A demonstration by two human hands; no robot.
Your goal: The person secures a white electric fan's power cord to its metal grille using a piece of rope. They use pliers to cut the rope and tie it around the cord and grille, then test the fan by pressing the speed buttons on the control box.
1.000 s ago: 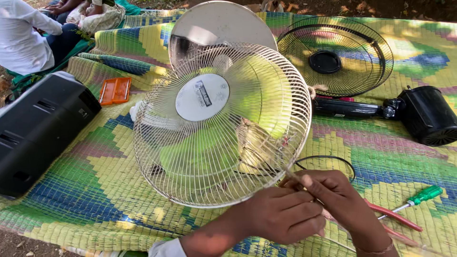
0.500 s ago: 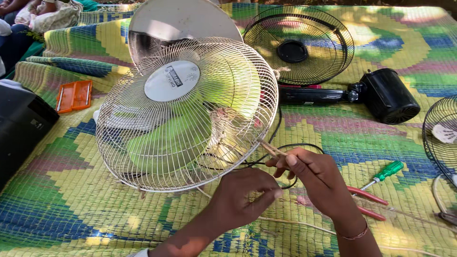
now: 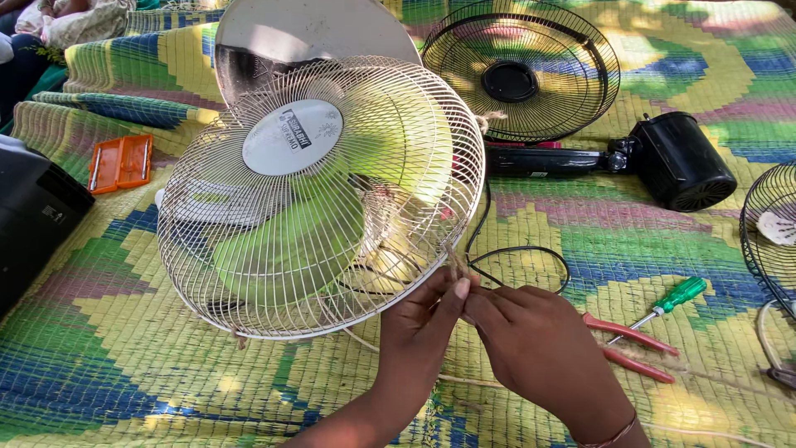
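Both hands, left hand (image 3: 423,319) and right hand (image 3: 531,344), have closed in since a second ago, now pinching thin tan twine (image 3: 454,264) at the white wire fan guard's (image 3: 323,195) rim just above them, red-handled pliers (image 3: 630,344) lying right.

Both hands, the left hand (image 3: 419,332) and the right hand (image 3: 531,348), meet at the lower right rim of the round white wire fan cage (image 3: 323,199), which fills the middle of the woven yellow-green-blue mat (image 3: 108,365) and blocks any way forward. To the right, a thin black cable loop (image 3: 531,253), red-handled pliers (image 3: 630,344) and a green-handled screwdriver (image 3: 667,300) lie close, and further back stand the black motor housing (image 3: 680,162) and the black round fan grille (image 3: 518,70). Open mat stays at the lower left, between the cage and the black box (image 3: 33,216).
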